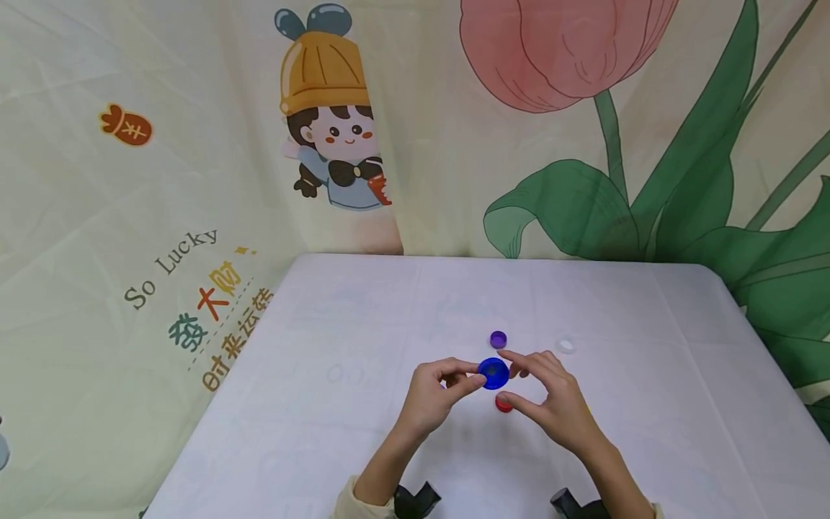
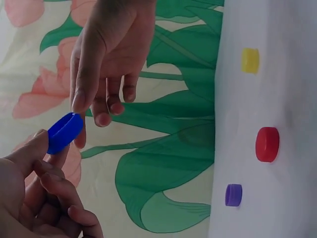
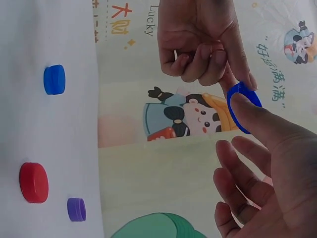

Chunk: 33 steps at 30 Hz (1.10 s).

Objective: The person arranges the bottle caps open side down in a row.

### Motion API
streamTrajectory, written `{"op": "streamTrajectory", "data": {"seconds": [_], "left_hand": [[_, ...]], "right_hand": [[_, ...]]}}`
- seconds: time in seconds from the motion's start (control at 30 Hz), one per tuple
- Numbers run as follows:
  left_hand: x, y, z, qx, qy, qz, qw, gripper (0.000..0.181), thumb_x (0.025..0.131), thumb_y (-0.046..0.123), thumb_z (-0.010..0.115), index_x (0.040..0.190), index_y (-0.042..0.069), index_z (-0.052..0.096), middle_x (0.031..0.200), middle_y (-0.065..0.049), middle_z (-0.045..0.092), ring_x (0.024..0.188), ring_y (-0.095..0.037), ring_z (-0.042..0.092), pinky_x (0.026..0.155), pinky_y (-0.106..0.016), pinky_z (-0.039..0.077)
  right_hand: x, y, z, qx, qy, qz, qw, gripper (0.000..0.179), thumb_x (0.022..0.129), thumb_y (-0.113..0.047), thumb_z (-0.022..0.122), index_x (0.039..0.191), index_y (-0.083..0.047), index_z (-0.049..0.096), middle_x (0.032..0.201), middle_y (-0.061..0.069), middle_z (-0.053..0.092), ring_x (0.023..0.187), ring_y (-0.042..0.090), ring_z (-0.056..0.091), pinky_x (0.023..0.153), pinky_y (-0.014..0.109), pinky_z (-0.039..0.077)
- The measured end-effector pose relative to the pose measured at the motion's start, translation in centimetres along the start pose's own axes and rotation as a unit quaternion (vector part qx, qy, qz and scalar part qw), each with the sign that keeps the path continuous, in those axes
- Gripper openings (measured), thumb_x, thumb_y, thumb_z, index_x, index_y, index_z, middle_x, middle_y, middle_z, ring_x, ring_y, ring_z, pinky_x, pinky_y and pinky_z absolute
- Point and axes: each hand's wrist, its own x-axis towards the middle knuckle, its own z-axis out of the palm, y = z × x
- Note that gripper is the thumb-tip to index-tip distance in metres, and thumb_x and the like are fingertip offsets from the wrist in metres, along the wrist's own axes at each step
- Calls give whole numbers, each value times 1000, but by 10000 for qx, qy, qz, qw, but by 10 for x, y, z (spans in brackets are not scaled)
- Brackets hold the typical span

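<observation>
A blue bottle cap (image 1: 493,374) is held in the air above the table, its hollow side facing the head camera. My left hand (image 1: 436,393) pinches its left edge between thumb and forefinger, the other fingers curled in. On the cap's other side is my right hand (image 1: 551,400), thumb and forefinger spread apart around it. Whether a right fingertip touches the rim I cannot tell. Below the hands a red cap (image 1: 503,404) lies on the table, partly covered by the right thumb. A purple cap (image 1: 498,339) lies just beyond the hands.
A second blue cap (image 3: 54,80) and a yellow cap (image 2: 250,60) lie on the table, seen in the wrist views. Right of the purple cap is a clear ring-like piece (image 1: 566,345). The white-covered table (image 1: 363,310) ends at a printed curtain (image 1: 434,144).
</observation>
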Motion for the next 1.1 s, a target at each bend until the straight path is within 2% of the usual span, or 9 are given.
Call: {"op": "streamTrajectory", "data": {"seconds": [0.1, 0.17, 0.3, 0.37, 0.43, 0.57, 0.7, 0.83, 1.1], "left_hand": [[2, -13, 2, 330, 176, 765, 9964, 15, 80, 10, 72, 93, 2, 73, 64, 0, 56, 58, -8, 44, 50, -21, 34], [4, -24, 3, 569, 251, 1409, 9881, 16, 78, 10, 73, 93, 3, 73, 61, 2, 52, 56, -6, 43, 48, -19, 33], [6, -34, -1, 1193, 343, 2698, 9549, 20, 76, 12, 76, 95, 7, 73, 60, 7, 49, 56, -3, 41, 51, -17, 34], [7, -36, -4, 1520, 379, 3163, 9356, 21, 77, 16, 75, 96, 9, 73, 60, 9, 49, 57, -2, 40, 54, -17, 33], [7, -35, -9, 1811, 387, 3459, 9198, 21, 79, 21, 73, 98, 11, 73, 62, 9, 49, 58, -3, 40, 56, -16, 33], [7, -33, -16, 2229, 353, 3733, 8999, 22, 82, 25, 70, 101, 14, 73, 64, 9, 52, 60, -4, 40, 60, -15, 33], [6, -32, -18, 2406, 248, 3793, 8931, 23, 81, 25, 70, 103, 15, 73, 65, 10, 51, 61, -4, 40, 61, -14, 32], [6, -32, -17, 2480, 125, 3752, 8931, 24, 82, 26, 70, 103, 15, 73, 65, 10, 51, 62, -4, 40, 62, -13, 32], [7, -32, -15, 2369, 26, 3616, 9017, 33, 81, 30, 71, 109, 13, 70, 63, 10, 50, 59, -2, 41, 61, -13, 33]], "right_hand": [[-1, 1, 1, 94, -228, 205, 9995, 56, 73, -28, 79, 124, -24, 58, 90, -16, 57, 88, 7, 47, 71, 31, 43], [-1, 2, 1, 211, -356, 289, 9987, 52, 74, -28, 78, 123, -25, 59, 91, -16, 58, 88, 7, 48, 71, 31, 43], [-1, 2, 2, 502, -544, 325, 9967, 42, 75, -23, 77, 115, -24, 64, 92, -14, 60, 88, 8, 49, 72, 30, 43], [-1, 1, 3, 619, -609, 322, 9957, 38, 75, -22, 77, 111, -23, 66, 93, -14, 60, 88, 8, 49, 72, 30, 43], [-1, 0, 3, 686, -654, 329, 9950, 34, 74, -21, 78, 107, -22, 66, 93, -14, 60, 88, 9, 49, 73, 30, 43], [2, -10, 2, 823, -642, 267, 9942, 30, 74, -10, 76, 103, -16, 68, 93, -10, 62, 87, 13, 51, 73, 31, 44], [5, -26, -6, 932, -585, 241, 9936, 24, 77, -3, 72, 100, -9, 68, 91, -7, 63, 86, 18, 53, 72, 30, 44], [8, -36, -11, 980, -554, 280, 9932, 21, 79, -2, 70, 99, -6, 68, 90, -6, 63, 85, 20, 53, 70, 28, 44], [7, -36, -11, 1015, -252, 248, 9942, 25, 75, -1, 73, 99, -6, 68, 88, -5, 62, 83, 18, 51, 69, 28, 42]]}}
